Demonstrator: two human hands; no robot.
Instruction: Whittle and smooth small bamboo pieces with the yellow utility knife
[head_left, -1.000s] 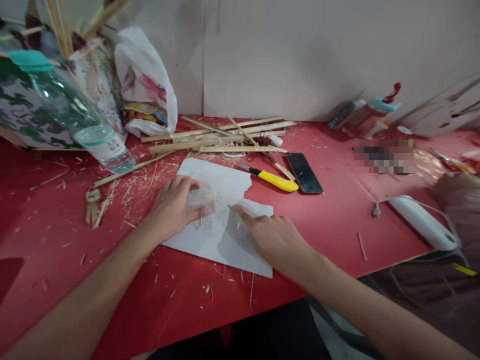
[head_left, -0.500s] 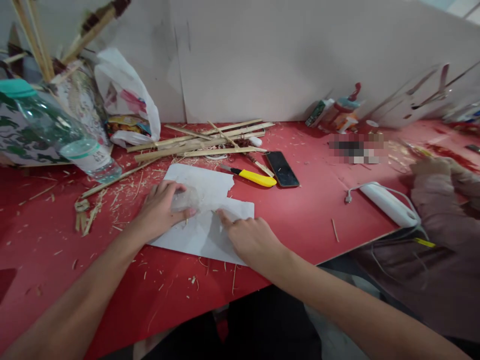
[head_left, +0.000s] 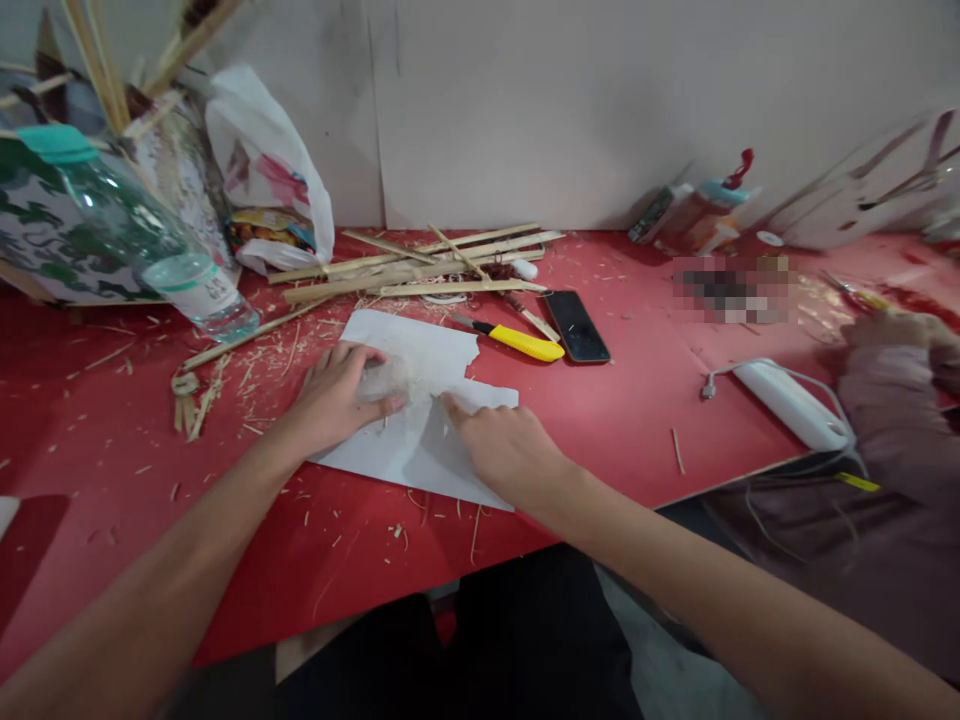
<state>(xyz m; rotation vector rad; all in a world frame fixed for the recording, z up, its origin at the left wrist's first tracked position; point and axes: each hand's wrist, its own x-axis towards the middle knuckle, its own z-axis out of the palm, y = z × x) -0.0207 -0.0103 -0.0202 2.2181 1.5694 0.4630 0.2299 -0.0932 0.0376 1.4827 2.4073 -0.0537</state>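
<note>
A torn white sheet of paper (head_left: 420, 440) lies on the red table (head_left: 615, 420). My left hand (head_left: 337, 400) rests on its left part, fingers curled around a small clear roll of tape (head_left: 381, 380). My right hand (head_left: 502, 450) lies on the sheet's right part, fingers closed, index fingertip pressing the paper near its middle. A thin strip seems to run from the tape roll toward that fingertip, though I cannot make it out clearly.
Bamboo strips (head_left: 420, 265) and shavings lie behind the paper. A yellow utility knife (head_left: 517, 340) and a black phone (head_left: 576, 326) sit to the right. A plastic bottle (head_left: 142, 240) and white bag (head_left: 266, 170) stand at left. Another person's sleeve (head_left: 892, 400) and a white charger (head_left: 795, 405) are right.
Both hands stay on the paper in nearly the same pose. The camera view swung right and then partly back.
</note>
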